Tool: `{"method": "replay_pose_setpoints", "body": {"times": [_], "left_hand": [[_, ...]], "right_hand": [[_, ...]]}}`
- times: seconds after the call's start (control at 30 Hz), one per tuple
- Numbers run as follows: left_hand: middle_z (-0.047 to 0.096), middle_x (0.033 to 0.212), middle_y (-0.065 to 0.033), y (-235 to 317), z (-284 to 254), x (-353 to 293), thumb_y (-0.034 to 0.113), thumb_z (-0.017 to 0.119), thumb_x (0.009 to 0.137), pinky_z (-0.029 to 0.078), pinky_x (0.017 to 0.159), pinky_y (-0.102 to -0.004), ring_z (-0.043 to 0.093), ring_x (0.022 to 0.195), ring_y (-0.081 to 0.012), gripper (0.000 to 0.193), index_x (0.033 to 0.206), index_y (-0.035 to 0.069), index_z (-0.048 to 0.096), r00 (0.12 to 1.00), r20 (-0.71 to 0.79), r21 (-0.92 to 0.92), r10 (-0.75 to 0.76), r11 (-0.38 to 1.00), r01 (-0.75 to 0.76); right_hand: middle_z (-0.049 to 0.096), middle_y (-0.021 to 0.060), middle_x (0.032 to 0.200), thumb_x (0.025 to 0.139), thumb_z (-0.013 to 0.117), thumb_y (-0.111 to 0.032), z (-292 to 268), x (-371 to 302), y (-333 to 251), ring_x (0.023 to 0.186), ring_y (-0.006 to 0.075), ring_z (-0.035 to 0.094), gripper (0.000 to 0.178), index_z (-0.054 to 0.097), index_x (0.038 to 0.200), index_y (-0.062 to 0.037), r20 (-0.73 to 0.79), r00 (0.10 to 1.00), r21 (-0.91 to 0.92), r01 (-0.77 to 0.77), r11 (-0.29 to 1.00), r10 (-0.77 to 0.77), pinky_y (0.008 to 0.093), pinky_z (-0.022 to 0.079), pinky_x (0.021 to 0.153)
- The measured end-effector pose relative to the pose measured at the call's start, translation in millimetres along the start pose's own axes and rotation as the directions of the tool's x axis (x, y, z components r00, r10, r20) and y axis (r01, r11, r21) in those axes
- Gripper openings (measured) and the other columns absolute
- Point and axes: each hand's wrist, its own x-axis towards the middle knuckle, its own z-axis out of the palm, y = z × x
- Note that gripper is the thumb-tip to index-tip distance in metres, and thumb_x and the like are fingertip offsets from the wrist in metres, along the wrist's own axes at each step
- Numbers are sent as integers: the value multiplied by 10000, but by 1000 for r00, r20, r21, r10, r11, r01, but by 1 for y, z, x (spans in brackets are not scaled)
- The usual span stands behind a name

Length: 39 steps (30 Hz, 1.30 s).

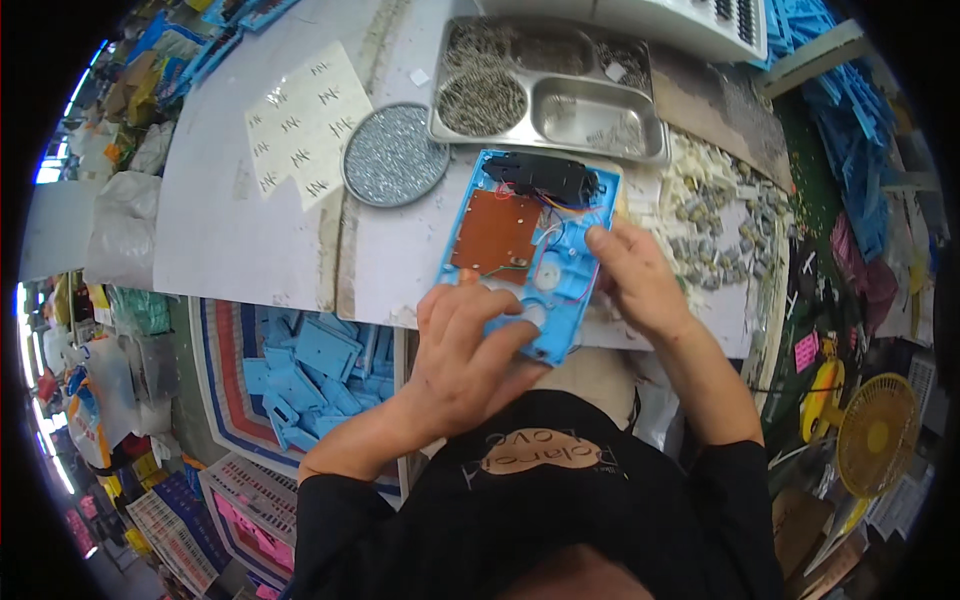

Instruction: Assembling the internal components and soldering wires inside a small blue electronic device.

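Between my hands is a light-blue plastic housing (571,318), tilted with its inner side up. Inside it lie a brown circuit board (497,232), a black plastic part (540,177) along the far end and several thin coloured wires. My left hand (468,335) curls over the near left edge, its fingers bent down onto the lower part of the housing. The right hand (637,275) grips the right edge, thumb on top and the other fingers hidden beneath. What the left fingertips press, if anything besides the housing, I cannot make out.
Beyond the housing stand a round dish (396,156) of small metal pieces and a steel compartment tray (600,140) holding screws and springs. Small motors (715,235) are heaped at the right. A marked paper sheet (305,125) lies left; a striped bag (232,400) holds blue panels below the table.
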Motion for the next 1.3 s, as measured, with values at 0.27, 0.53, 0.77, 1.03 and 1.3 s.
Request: {"method": "replay_pose_setpoints", "body": {"times": [0.27, 0.53, 0.77, 1.03, 1.3], "left_hand": [[616, 962, -25, -52, 46, -25, 83, 757, 725, 441, 886, -405, 617, 917, -235, 250, 965, 109, 694, 994, 85, 7, 73, 997, -74], [625, 955, -20, -66, 40, -2, 65, 777, 733, 435, 876, -419, 613, 900, -226, 297, 1015, 119, 699, 964, 245, 10, 99, 994, -105], [612, 923, -11, -60, 40, 0, 91, 760, 760, 430, 885, -414, 608, 896, -213, 222, 970, 116, 694, 961, 267, 29, 64, 997, -75], [600, 903, -11, -57, 37, 7, 123, 742, 788, 421, 919, -415, 611, 908, -205, 155, 932, 123, 684, 946, 324, 35, 14, 999, -27], [589, 849, -37, -33, 76, 58, 143, 700, 792, 410, 879, -405, 599, 841, -230, 172, 954, 88, 688, 944, 285, 75, 165, 978, -194]], "right_hand": [[633, 212, 658, 973, 629, -387, -41, 2, -10, 621, 354, 645, 417, 678, 771, -25, -148, 933, -947, -39, 319, -327, 421, 506, 588], [669, 179, 698, 892, 663, -314, -60, 34, -17, 658, 386, 659, 312, 697, 737, -46, -33, 959, -991, 5, 133, -281, 485, 516, 621], [676, 153, 668, 842, 679, -194, -52, 11, -20, 603, 275, 668, 217, 705, 775, 11, -189, 914, -932, -52, 359, -358, 363, 522, 614], [716, 47, 877, 868, 672, -45, -27, -70, 50, 756, 135, 640, 19, 654, 875, -47, -325, 848, -182, 377, 908, -418, 295, 514, 682], [720, 88, 887, 731, 736, 1, -10, -97, 35, 779, 276, 686, 171, 674, 884, -46, 288, 847, -467, 531, 707, -447, 359, 551, 685]]}}
